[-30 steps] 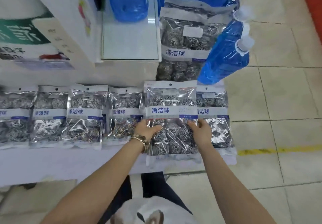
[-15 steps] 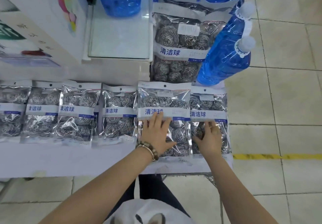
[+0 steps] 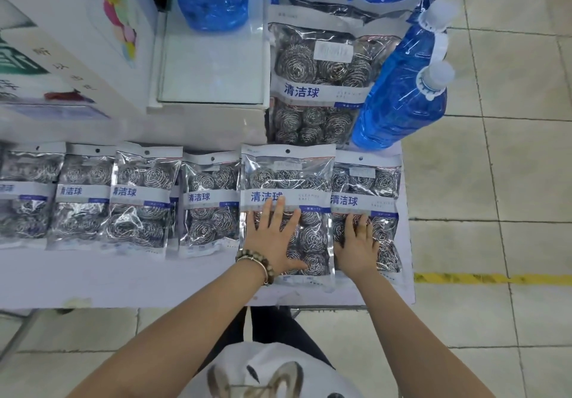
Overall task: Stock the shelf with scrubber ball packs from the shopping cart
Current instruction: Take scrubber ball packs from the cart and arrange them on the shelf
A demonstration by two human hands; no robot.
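The left hand point(image 3: 275, 240) lies flat, palm down, fingers straight and spread, on the lower half of a scrubber ball pack point(image 3: 312, 178) that sits just right of the frame's centre on the white shelf point(image 3: 123, 277). Its fingertips reach the pack's blue-lettered label band, and a bead bracelet point(image 3: 257, 264) circles the wrist. The right hand point(image 3: 356, 249) rests palm down beside it on the end pack point(image 3: 368, 181), the last in the row toward the right of the frame. Its fingers are extended and close together and grip nothing. The pack under the left hand overlaps the left edge of that end pack. Four more packs continue the row toward the left edge of the frame: one point(image 3: 210, 202) just beside the pressed pack, then a second point(image 3: 142, 196), a third point(image 3: 80, 196) and a fourth point(image 3: 24, 193) cut off by the frame edge, each slightly overlapping its neighbour. Above the row, in the upper middle, another scrubber pack point(image 3: 318, 66) lies on top of others. Blue bottles point(image 3: 402, 97) with white caps lean just to its right. A white printed box point(image 3: 77, 42) fills the upper left, and tiled floor point(image 3: 510, 181) with a yellow line point(image 3: 495, 278) runs down the right side.
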